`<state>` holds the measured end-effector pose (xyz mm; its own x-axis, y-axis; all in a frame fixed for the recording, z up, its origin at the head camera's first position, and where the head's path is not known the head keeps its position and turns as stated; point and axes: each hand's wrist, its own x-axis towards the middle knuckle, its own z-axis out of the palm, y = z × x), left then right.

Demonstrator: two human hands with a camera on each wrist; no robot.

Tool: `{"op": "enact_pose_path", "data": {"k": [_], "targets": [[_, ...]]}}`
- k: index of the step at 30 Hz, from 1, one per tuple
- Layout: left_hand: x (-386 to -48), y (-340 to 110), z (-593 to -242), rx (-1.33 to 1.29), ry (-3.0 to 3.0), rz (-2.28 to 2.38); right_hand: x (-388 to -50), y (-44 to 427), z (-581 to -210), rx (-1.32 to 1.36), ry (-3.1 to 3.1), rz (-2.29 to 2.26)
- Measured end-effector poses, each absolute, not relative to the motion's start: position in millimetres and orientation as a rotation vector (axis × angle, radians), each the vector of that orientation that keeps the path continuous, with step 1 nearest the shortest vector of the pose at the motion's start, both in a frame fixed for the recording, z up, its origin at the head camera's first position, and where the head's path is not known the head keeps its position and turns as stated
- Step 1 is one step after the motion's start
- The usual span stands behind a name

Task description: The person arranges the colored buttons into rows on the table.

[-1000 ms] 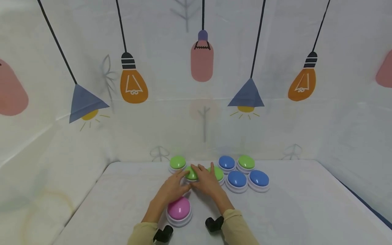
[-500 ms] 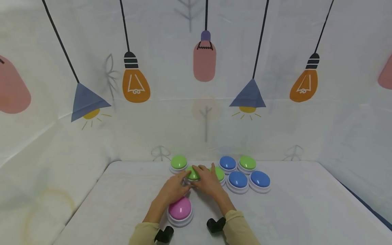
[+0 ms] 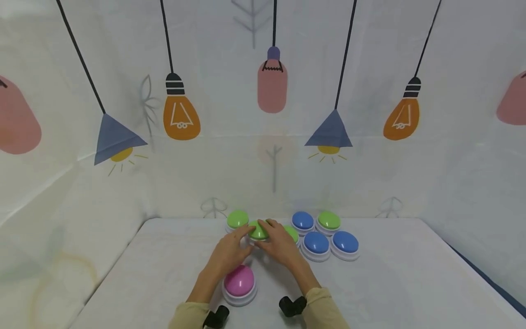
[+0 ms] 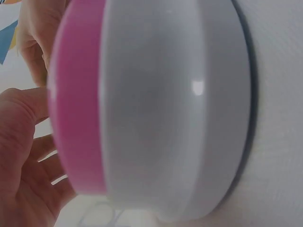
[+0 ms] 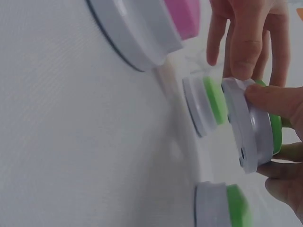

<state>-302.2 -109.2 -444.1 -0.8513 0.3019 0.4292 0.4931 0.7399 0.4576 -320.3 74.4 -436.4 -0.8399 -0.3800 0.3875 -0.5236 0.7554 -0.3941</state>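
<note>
Your right hand [image 3: 279,244] grips the green button [image 3: 258,232], lower middle of the head view. A finger that pointed up half a second ago is no longer raised, and more of the dome shows between your hands. In the right wrist view, at its right side, the base tilts with its feet showing, apart from the white table [image 3: 382,274], so its spot seems unsettled. Your left hand [image 3: 230,251] touches its left side; whether it pinches, you cannot tell. The pink button [image 3: 239,281] sits below.
</note>
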Motion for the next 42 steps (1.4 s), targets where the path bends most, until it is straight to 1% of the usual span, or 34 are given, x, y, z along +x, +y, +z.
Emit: {"op": "enact_pose_path", "data": {"k": [8, 15, 26, 35, 42], "targets": [[-291.5, -107.5, -436.5, -0.662, -2.541, -0.805, -306.1, 82.3, -422.6, 0.767, -2.613, 0.744], [-283.5, -100.9, -432.1, -0.706, -2.573, -0.806, -293.7, 94.0, -417.8, 0.767, -2.659, 0.765], [-265.6, -92.2, -423.6, -0.753, -2.538, -0.645, -273.4, 108.4, -410.7, 0.806, -2.628, 0.806], [-245.4, -87.9, -423.2, -0.815, -2.533, -0.538, -250.9, 121.5, -417.3, 0.83, -2.631, 0.846], [-232.1, -81.0, -427.3, -0.882, -2.546, -0.515, -238.1, 132.1, -429.0, 0.783, -2.657, 0.932]]}}
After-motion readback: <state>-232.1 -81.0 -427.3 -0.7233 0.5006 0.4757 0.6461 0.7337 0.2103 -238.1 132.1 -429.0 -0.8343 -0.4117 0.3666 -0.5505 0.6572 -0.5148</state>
